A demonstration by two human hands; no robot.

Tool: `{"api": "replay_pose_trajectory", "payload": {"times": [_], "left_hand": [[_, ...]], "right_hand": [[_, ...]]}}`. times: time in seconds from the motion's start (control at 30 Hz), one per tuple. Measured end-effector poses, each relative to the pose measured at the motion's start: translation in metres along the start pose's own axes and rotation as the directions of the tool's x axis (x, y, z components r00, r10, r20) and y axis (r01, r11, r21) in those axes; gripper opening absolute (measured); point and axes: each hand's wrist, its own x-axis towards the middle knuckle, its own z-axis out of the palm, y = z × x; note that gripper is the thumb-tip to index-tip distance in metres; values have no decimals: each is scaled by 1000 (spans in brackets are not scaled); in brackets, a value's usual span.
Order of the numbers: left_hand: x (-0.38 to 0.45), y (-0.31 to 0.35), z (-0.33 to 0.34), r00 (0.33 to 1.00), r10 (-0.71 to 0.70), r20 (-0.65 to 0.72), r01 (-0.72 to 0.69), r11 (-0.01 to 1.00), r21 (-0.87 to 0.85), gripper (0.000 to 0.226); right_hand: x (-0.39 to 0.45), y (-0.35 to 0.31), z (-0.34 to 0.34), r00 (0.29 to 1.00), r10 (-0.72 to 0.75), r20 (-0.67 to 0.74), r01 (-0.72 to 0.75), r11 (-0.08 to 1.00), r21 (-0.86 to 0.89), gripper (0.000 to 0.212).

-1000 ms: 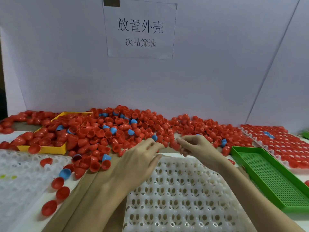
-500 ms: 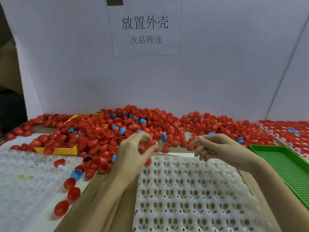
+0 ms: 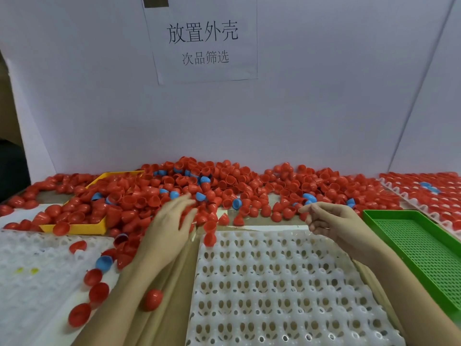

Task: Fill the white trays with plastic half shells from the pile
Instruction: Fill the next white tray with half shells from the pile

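A big pile of red half shells (image 3: 224, 191), with a few blue ones mixed in, lies along the back wall. Before me lies a white tray (image 3: 274, 295) of empty cups; one red shell (image 3: 209, 239) sits at its far left corner. My left hand (image 3: 169, 226) reaches into the pile's near edge with fingers stretched out, blurred, and I see nothing held in it. Hovering over the tray's far right corner, my right hand (image 3: 331, 221) has loosely curled fingers and holds nothing.
A second white tray (image 3: 32, 275) lies at the left with loose red shells and a blue shell (image 3: 104, 262) beside it. A yellow tray (image 3: 74, 229) sits half buried in the pile. On the right are a green mesh tray (image 3: 414, 250) and a shell-filled tray (image 3: 439, 198).
My left hand, which pinched red shells over the tray's corner, has stretched its fingers into the pile. My right hand shifted slightly right. The view moved closer.
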Motion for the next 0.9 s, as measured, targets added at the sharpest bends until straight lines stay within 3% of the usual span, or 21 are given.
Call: {"api": "replay_pose_trajectory", "payload": {"times": [0.13,0.27,0.4,0.57,0.77,0.9], "left_hand": [[-3,1,21,973,12,229,-28,997,69,56],[3,-7,27,958,-15,286,-37,984,173,55],[-1,-6,27,969,-26,244,-16,986,167,52],[1,-3,22,996,-22,91,28,998,-58,42],[3,2,9,996,-3,-94,-15,982,-186,31],[-1,9,4,988,28,-155,-52,987,-155,11]], "right_hand": [[-1,4,3,998,-36,-43,34,998,-44,31],[-1,8,6,997,-53,-50,48,993,-105,31],[-1,10,7,995,-65,-74,55,990,-132,30],[0,12,7,995,-70,-71,60,990,-128,31],[1,13,8,994,-79,-72,66,984,-167,30],[1,13,8,994,-76,-72,62,982,-180,29]]}}
